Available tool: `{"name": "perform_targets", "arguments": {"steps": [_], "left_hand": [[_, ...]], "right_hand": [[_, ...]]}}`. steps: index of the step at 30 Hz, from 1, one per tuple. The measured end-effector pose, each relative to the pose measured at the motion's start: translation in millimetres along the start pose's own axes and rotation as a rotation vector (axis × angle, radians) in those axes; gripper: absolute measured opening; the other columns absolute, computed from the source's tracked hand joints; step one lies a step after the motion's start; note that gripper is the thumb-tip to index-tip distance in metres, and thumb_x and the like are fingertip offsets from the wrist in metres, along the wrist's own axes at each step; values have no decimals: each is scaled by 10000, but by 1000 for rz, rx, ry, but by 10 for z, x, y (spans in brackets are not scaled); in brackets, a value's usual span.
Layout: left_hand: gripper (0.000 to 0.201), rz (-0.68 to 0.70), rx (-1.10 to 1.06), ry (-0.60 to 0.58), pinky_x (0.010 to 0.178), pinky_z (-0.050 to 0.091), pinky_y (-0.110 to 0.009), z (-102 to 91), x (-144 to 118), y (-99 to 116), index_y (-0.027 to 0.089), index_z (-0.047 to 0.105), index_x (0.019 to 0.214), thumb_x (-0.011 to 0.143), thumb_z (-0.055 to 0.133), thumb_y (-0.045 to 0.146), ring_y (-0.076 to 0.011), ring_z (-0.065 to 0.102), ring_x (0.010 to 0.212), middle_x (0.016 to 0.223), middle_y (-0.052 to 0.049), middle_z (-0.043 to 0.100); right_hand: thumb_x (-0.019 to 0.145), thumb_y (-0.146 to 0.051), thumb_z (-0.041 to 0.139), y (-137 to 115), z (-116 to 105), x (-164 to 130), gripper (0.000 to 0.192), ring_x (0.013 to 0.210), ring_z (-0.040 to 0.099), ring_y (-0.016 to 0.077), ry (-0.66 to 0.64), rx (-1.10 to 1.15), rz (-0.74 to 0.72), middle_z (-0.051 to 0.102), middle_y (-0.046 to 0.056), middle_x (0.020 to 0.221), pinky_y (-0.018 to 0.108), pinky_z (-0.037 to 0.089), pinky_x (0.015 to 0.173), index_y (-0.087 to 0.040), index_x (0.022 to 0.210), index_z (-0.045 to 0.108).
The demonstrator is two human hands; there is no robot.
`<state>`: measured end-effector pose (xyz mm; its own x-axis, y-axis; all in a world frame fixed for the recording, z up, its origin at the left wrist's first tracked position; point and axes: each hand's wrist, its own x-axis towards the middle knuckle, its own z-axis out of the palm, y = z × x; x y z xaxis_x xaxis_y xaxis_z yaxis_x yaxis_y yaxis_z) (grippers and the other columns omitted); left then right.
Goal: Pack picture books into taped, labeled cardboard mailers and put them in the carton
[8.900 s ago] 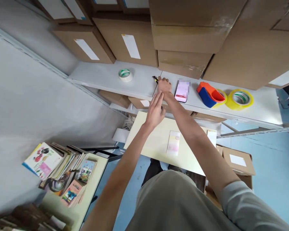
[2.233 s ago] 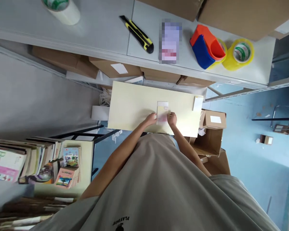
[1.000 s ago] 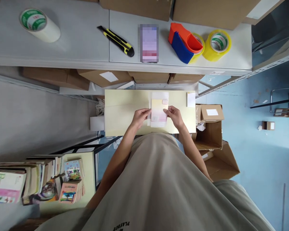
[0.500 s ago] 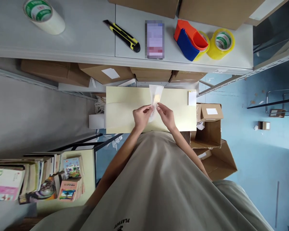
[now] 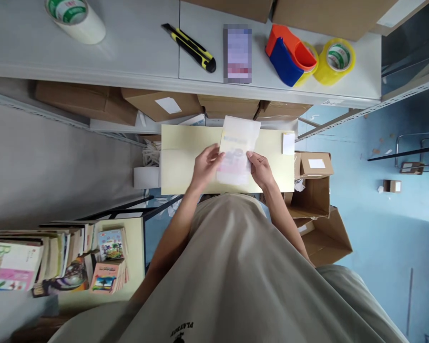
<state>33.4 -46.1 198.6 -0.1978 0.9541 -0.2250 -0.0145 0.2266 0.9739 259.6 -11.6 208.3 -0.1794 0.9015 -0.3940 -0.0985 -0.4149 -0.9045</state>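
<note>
1. I have the translucent white sleeve (image 5: 240,131) in front of me, over the cream tabletop (image 5: 178,166), with yellow and pink print showing hazily through it.
2. My right hand (image 5: 261,167) is clamped on its right edge, the thumb lying over the front.
3. My left hand (image 5: 205,166) is at the opposite edge, thumb and fingertips meeting it; I cannot tell how firmly they pinch. The two hands are apart, with the sleeve between them.
4. I judge it light: fingertips alone should carry it.
5. The outer film looks thin and soft, probably a little slippery, and its upper end looks loose, so I expect that part to flop or crease.
6. The printed part beneath seems flatter and stiffer, though its thickness is hidden from me.
7. The best hold, I think, is midway down both side edges, catching film and contents together; pinching only the loose top could let the contents slide.
8. Nothing about it looks breakable, but bent corners seem the likeliest harm, so a light, even pinch suits it.
</note>
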Motion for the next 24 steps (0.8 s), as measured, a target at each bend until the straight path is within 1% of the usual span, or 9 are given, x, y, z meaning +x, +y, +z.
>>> {"name": "perform_targets", "arguments": {"steps": [3,6,9,11,13,15,17,20,24], "left_hand": [[680,-147,-126,-117,732,656,-331,-118,29,-16,198,895,994,813,976,848,-239,779,846,852,-57,790],[651,-184,-180,-114,629,580,-294,-165,-31,-20,204,855,830,734,1042,821,-169,648,681,698,-2,665],[702,-223,-195,-83,655,618,-304,-181,-66,-90,200,859,858,681,1045,854,-183,693,715,747,-16,731],[748,-237,-156,-43,734,677,-346,-185,-58,-167,190,885,975,695,1020,870,-238,783,835,892,-66,834],[744,-183,-51,48,908,724,-408,-169,-48,-232,192,887,1150,755,1011,810,-308,848,1076,1160,-133,900],[687,-74,86,121,1121,695,-458,-111,-63,-256,214,854,1324,838,1005,676,-346,818,1339,1438,-168,863],[634,3,167,48,1232,648,-475,-3,-109,-236,233,817,1428,906,977,555,-347,780,1453,1561,-164,817],[615,10,174,-145,1191,673,-471,201,-191,-175,249,805,1445,902,987,473,-335,836,1338,1506,-129,848],[452,-2,148,-32,1053,690,-430,299,-175,-158,250,841,1272,921,951,512,-302,863,1130,1278,-89,909]], "right_hand": [[757,-926,958,51,41,-47,680,891,715,261,-55,85,68,713,25,812,397,648,793,-294,812,714],[725,-911,992,93,77,-73,677,929,762,279,-87,128,103,756,31,814,413,681,821,-293,804,726],[729,-919,990,108,86,-63,686,935,760,278,-120,124,99,759,37,818,409,683,822,-289,786,726],[743,-929,977,111,80,-42,697,875,715,250,-116,79,91,699,22,766,385,659,777,-285,759,711],[752,-920,979,115,76,-20,703,794,639,203,-92,44,82,608,-8,721,353,632,739,-276,733,699],[768,-889,987,120,93,-11,696,761,582,162,-61,36,60,565,-26,731,327,631,754,-258,715,698],[803,-864,973,126,141,-20,676,790,598,154,-40,12,33,605,-19,775,327,653,807,-243,720,717],[888,-875,889,138,244,-54,627,1003,739,231,-42,-77,-30,784,39,976,381,703,914,-251,854,832],[937,-926,803,177,272,-56,676,1397,758,344,-87,-141,-91,823,98,1452,489,733,1093,-316,1198,932]]}}
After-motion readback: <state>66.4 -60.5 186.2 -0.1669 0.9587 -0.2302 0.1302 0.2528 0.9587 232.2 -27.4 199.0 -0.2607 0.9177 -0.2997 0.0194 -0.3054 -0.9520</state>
